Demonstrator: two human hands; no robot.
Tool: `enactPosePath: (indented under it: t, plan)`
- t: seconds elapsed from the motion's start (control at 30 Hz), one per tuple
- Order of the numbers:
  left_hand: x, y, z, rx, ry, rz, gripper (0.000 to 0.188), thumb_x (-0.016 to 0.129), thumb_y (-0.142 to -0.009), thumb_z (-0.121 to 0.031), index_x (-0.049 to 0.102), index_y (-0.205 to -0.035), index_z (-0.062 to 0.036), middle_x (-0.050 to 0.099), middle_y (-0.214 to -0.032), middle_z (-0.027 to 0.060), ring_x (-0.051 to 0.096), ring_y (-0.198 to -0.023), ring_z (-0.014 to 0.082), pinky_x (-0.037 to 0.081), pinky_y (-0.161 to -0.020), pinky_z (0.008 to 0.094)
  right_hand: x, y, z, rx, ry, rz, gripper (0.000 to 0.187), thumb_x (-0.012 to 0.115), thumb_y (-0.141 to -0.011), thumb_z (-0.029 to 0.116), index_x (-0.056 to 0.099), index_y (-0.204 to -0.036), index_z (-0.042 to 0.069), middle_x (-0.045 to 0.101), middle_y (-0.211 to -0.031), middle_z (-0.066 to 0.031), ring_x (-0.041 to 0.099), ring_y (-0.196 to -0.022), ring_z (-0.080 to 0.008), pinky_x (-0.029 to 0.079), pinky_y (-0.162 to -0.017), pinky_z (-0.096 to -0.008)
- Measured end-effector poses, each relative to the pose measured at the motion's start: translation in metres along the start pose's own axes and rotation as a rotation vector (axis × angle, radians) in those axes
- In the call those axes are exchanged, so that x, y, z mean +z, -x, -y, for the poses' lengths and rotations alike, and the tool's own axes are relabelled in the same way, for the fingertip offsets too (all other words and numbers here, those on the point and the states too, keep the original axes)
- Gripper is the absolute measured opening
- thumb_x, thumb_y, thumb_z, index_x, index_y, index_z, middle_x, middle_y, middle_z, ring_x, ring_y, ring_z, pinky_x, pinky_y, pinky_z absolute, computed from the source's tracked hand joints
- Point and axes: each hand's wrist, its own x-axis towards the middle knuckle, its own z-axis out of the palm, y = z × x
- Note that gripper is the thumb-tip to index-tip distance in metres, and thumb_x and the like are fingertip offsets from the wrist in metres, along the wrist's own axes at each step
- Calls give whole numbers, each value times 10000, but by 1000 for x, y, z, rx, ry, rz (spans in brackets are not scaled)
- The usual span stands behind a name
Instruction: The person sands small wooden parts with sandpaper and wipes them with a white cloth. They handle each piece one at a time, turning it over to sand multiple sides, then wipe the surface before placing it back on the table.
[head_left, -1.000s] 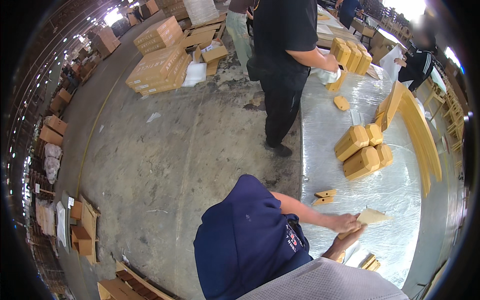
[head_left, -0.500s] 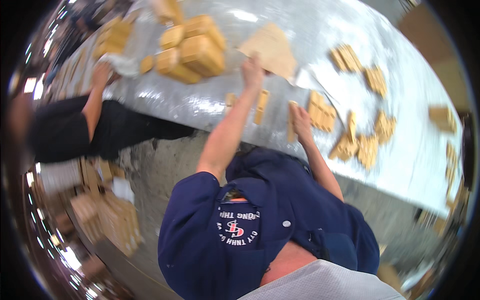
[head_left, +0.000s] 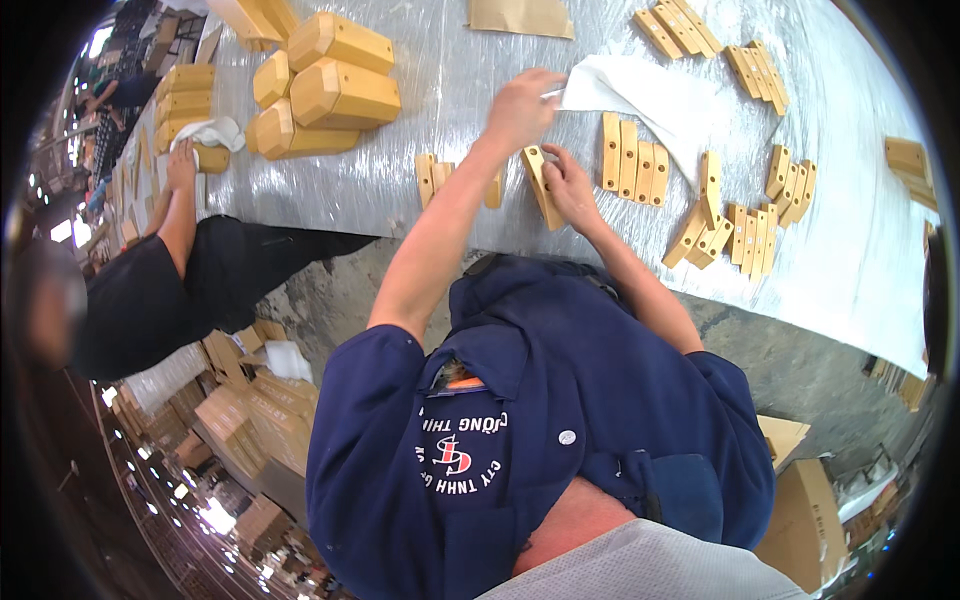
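My right hand [head_left: 572, 192] grips a narrow light-brown wooden block [head_left: 541, 188] with dark holes, held at a slant near the table's front edge. Just beyond it, my left hand [head_left: 523, 112] has its fingers closed at the left corner of a white cloth [head_left: 612, 86] spread on the table. To the right of the block stands a row of similar wooden blocks [head_left: 628, 160]. More narrow blocks [head_left: 426, 178] lie behind my left forearm, partly hidden by it.
Plastic film covers the table [head_left: 430, 110]. Large wooden blocks [head_left: 340, 92] are stacked at the left, and small groups of blocks [head_left: 752, 240] lie at the right. A brown sheet [head_left: 522, 16] is at the far side. A co-worker's hand [head_left: 183, 165] is on another cloth.
My left hand has left the brown sheet, which now lies farther off, and is at the white cloth. My right hand keeps its block. The whole view has shifted.
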Motion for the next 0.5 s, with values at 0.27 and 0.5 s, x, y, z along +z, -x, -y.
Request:
enactPosePath:
  t: [0.27,0.5]
  plan:
    - [96,-52,-3,-36,-285,41,310,593,-808,-57,685,-1096,-125,627,-1171,98,620,-1052,312,509,-878,409,-35,31,39,485,-400,169,326,466,-1006,288,548,-1198,36,591,-877,-47,502,-606,-101,410,-490,-235]
    - [-5,-8,-61,34,557,-340,152,591,-759,-96,667,-881,-46,657,-1076,115,655,-977,264,522,-808,356,-65,9,47,278,-658,133,396,402,-1014,321,501,-1216,-4,597,-936,-76,564,-691,-137,477,-585,-273]
